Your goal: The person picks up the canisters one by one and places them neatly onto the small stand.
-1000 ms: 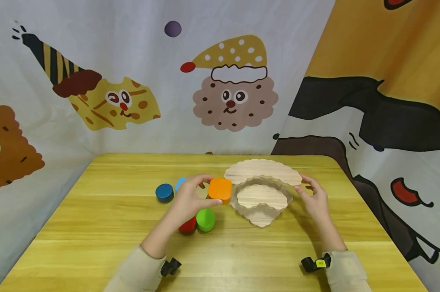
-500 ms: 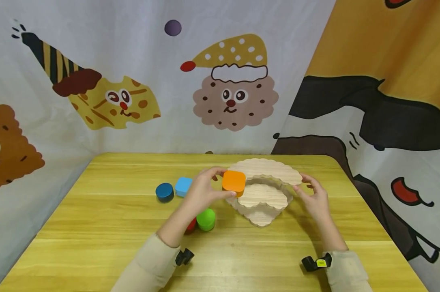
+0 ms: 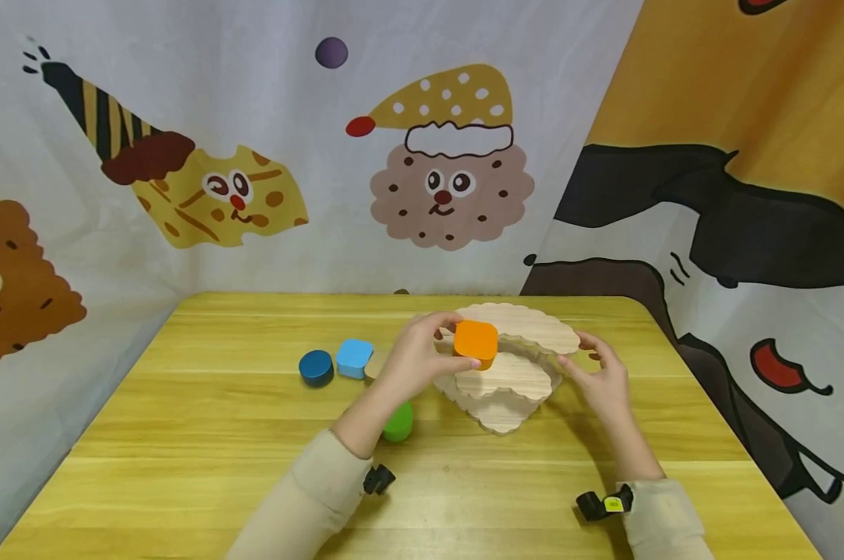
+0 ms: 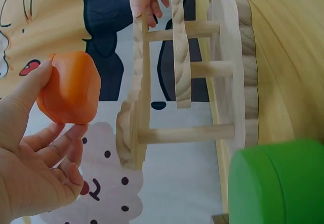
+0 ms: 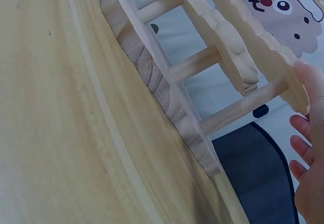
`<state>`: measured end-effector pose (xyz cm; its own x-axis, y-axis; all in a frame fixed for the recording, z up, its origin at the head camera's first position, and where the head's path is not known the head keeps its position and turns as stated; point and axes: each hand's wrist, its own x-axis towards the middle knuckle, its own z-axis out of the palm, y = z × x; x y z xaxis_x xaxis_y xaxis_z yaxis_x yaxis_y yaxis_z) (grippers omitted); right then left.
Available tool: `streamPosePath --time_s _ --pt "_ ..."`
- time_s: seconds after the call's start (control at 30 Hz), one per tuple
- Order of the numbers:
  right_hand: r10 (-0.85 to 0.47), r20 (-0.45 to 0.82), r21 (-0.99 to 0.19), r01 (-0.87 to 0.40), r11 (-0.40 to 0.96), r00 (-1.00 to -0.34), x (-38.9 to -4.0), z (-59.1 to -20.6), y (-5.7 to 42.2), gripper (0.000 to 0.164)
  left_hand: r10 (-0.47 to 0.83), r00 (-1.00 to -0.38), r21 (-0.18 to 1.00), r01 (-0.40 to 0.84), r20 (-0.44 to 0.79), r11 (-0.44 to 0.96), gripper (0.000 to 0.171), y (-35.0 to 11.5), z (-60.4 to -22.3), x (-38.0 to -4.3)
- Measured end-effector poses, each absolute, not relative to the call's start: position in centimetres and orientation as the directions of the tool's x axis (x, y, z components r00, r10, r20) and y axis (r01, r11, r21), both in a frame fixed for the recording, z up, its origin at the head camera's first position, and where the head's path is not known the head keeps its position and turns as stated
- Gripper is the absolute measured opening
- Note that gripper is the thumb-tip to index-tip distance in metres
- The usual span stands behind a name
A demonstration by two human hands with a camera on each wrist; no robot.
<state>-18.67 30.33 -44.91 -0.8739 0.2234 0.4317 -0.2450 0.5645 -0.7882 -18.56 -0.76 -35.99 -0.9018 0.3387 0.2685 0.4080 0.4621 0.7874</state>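
My left hand pinches an orange rounded-square block between thumb and fingers. In the head view the block overlaps the upper board of a pale wooden tiered stand. The left wrist view shows the block out to the side of the stand's top board. At the right end of that board, my right hand grips the scalloped edge. Its thumb and fingers meet the board's tip in the right wrist view. Dowels join the stand's scalloped boards, and the base rests on the table.
Left of the stand, a dark blue round block and a light blue square block lie on the wooden table. A tan piece and a green round block are partly behind the left arm. A patterned curtain hangs behind.
My left hand has carried the orange block right and slightly away, over the stand. The light blue block and tan piece have come into view; the arm now covers the red block. My right hand stays put.
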Motion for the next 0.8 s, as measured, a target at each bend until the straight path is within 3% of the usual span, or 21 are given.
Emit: streamPosePath --time_s 0.8 --pt "0.244 0.416 -0.8 -0.225 0.557 -0.876 -18.7 -44.8 30.1 0.05 0.35 -0.877 0.766 0.464 0.329 0.445 0.061 5.7 -35.3 -21.5"
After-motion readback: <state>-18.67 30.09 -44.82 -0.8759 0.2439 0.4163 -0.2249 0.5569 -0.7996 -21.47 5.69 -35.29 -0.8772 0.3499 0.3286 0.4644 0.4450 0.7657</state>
